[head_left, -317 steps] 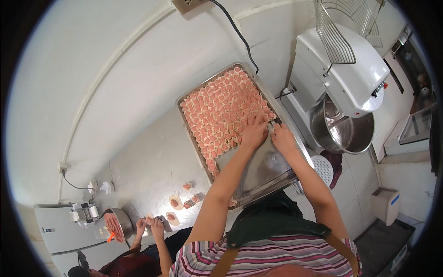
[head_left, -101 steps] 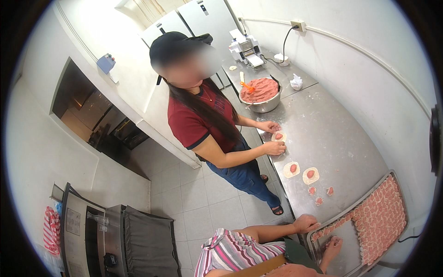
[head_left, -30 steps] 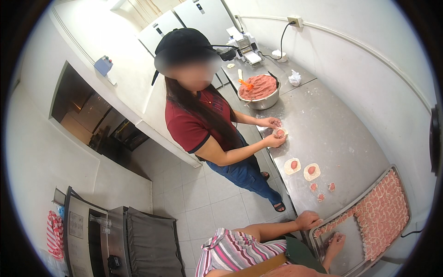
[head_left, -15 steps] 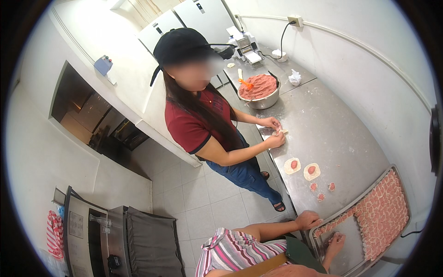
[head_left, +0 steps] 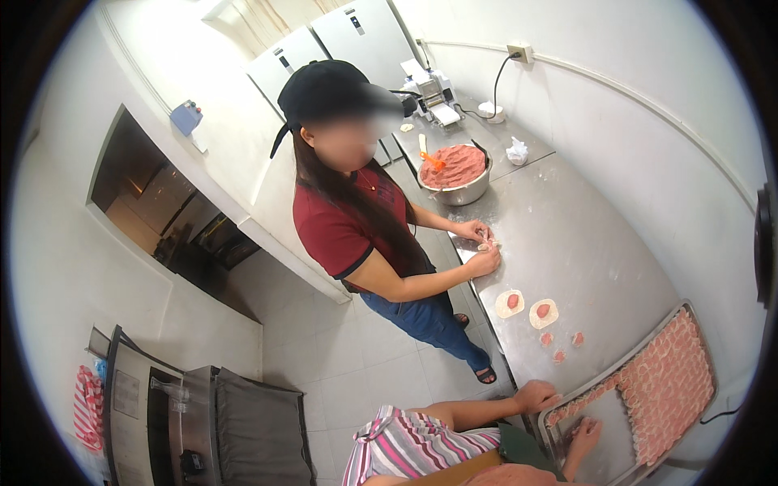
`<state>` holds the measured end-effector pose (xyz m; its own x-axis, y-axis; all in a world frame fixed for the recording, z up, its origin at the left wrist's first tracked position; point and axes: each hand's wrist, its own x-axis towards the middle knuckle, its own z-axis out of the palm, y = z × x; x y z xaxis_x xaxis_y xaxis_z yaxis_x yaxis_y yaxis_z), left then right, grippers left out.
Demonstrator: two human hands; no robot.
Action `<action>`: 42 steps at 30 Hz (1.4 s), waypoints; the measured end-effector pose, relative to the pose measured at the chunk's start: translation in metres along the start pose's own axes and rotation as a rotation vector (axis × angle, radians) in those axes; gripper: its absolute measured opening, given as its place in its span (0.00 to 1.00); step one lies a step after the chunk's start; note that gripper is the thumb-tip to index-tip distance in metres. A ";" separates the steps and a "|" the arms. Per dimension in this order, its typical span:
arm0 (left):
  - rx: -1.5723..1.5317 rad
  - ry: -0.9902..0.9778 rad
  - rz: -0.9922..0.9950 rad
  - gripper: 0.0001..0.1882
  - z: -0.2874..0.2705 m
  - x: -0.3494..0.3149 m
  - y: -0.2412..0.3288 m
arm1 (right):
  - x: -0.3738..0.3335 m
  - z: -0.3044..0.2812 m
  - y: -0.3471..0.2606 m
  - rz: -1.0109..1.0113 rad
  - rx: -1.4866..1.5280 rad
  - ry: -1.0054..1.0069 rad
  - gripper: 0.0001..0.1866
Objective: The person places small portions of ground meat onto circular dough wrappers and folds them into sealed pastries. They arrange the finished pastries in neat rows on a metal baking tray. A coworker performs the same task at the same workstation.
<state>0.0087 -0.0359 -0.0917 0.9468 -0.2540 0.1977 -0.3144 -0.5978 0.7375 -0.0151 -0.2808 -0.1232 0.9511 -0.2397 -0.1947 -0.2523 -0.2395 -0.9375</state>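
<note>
At the near left corner of a metal tray [head_left: 585, 390], my left hand [head_left: 536, 396] has its fingers bent together by the rim. My right hand [head_left: 583, 436] is closed, its fingertips pinched over the tray's bare part; whatever they hold is too small to make out. Rows of small pink-and-white dumplings [head_left: 668, 381] cover the tray's far right part, and a narrow row runs along its left side. Beyond the tray, several loose dumplings [head_left: 546, 338] lie on the steel table [head_left: 596, 259].
A co-worker's hands [head_left: 484, 247] pinch a wrapper at the table's left edge. Two flat wrappers [head_left: 544, 313] topped with pink filling lie nearby. Farther back stand a bowl [head_left: 463, 193] of pink filling with an orange-handled tool [head_left: 432, 159] and a small machine [head_left: 438, 97].
The whole view has shifted slightly. The co-worker's fingers have changed position on the wrapper, which looks more folded. My hands stay at the tray with little visible movement.
</note>
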 end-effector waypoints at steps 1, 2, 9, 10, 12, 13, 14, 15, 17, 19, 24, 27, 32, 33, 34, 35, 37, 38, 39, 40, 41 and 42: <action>-0.002 -0.001 0.003 0.23 0.001 0.001 0.001 | 0.003 0.000 0.006 0.009 0.013 0.009 0.07; 0.005 0.006 0.017 0.23 0.003 0.000 -0.001 | 0.004 0.000 0.002 0.002 0.007 0.007 0.07; 0.006 0.016 0.041 0.22 0.004 0.000 -0.002 | 0.000 -0.001 -0.007 -0.004 -0.037 -0.003 0.07; 0.006 0.010 0.043 0.22 0.003 0.001 -0.001 | 0.001 -0.002 -0.004 -0.006 -0.042 -0.002 0.08; 0.007 0.004 0.034 0.22 0.005 0.000 -0.002 | -0.004 -0.001 -0.019 0.009 -0.065 -0.002 0.08; 0.007 0.000 0.030 0.22 0.005 0.000 -0.003 | -0.006 -0.001 -0.025 0.016 -0.076 -0.002 0.08; 0.002 0.006 0.034 0.22 0.006 -0.001 -0.004 | -0.005 -0.001 -0.023 0.014 -0.070 0.001 0.08; -0.003 0.011 0.038 0.22 0.007 -0.001 -0.005 | -0.004 0.000 -0.021 0.011 -0.064 0.004 0.08; -0.003 0.013 0.044 0.21 0.005 -0.001 -0.003 | -0.004 -0.001 -0.019 0.014 -0.052 0.005 0.08; -0.006 0.018 0.051 0.21 0.005 -0.001 -0.003 | -0.005 -0.001 -0.019 0.015 -0.052 0.005 0.08; -0.013 0.024 0.058 0.20 0.004 -0.001 -0.002 | -0.004 -0.001 -0.014 -0.001 -0.048 -0.001 0.08; -0.012 0.033 0.056 0.20 0.006 -0.001 -0.003 | -0.003 -0.001 -0.012 0.002 -0.030 -0.005 0.08; -0.008 0.044 0.056 0.20 0.002 -0.001 -0.001 | -0.005 0.000 -0.021 0.050 -0.056 0.000 0.07; -0.016 0.041 0.060 0.20 0.002 0.000 0.000 | -0.004 -0.001 -0.017 0.044 -0.052 0.005 0.07; -0.025 0.038 0.063 0.20 0.002 0.001 0.001 | -0.004 -0.002 -0.015 0.039 -0.048 0.009 0.07; -0.020 0.027 0.048 0.20 0.003 0.000 0.000 | -0.003 -0.002 -0.015 0.038 -0.055 0.005 0.07; -0.013 0.004 0.019 0.22 0.004 0.000 -0.001 | -0.003 -0.002 -0.014 0.036 -0.071 -0.003 0.07; -0.013 0.010 0.020 0.22 0.004 0.000 -0.002 | -0.003 -0.002 -0.015 0.042 -0.061 -0.002 0.07; -0.013 0.017 0.021 0.22 0.005 -0.001 -0.003 | -0.004 -0.001 -0.016 0.047 -0.052 0.000 0.07; -0.013 0.022 0.022 0.22 0.005 -0.001 -0.003 | -0.004 -0.001 -0.017 0.053 -0.043 0.002 0.07; -0.012 0.019 0.020 0.22 0.005 -0.001 -0.002 | -0.004 0.000 -0.018 0.053 -0.053 0.008 0.07; -0.012 0.015 0.019 0.22 0.004 0.000 -0.001 | -0.005 0.000 -0.019 0.053 -0.064 0.015 0.07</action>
<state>0.0087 -0.0380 -0.0952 0.9417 -0.2535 0.2210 -0.3312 -0.5842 0.7410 -0.0149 -0.2750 -0.1043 0.9336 -0.2672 -0.2389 -0.3134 -0.2854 -0.9057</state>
